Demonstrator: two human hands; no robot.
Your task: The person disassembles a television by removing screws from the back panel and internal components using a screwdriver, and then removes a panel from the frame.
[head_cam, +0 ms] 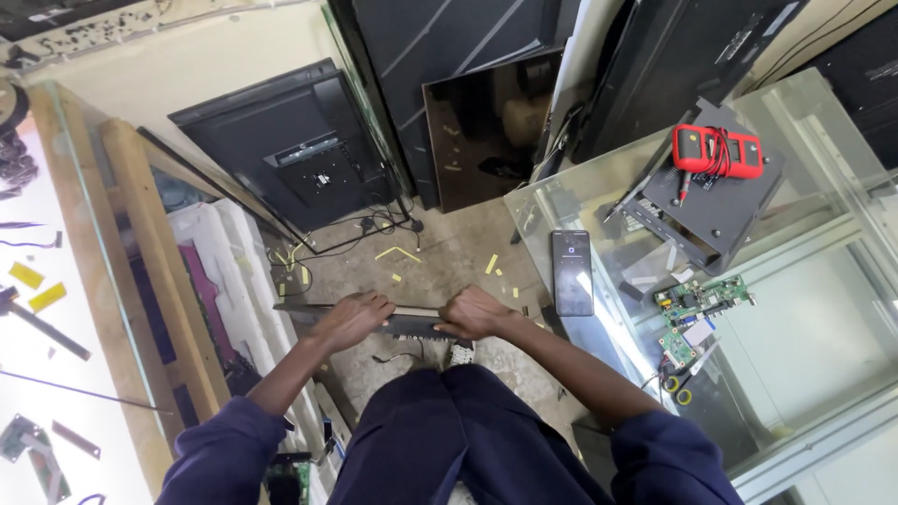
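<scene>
Both my hands grip a long, narrow dark strip (412, 324) held level above my knees. My left hand (351, 318) closes over its left part, and my right hand (475, 313) closes over its right part. The strip's left end sticks out past my left hand toward a white foam block (238, 271). Below the strip are my dark blue trousers (449, 430) and a concrete floor (440, 257) with yellow tape scraps.
A glass table (795, 318) on the right carries a phone (572, 272), a red multimeter (718, 150) on a black box, a green circuit board (697, 304) and scissors. Flat screen panels (299, 150) lean against the wall ahead. A wooden-framed glass bench (84, 281) stands on the left.
</scene>
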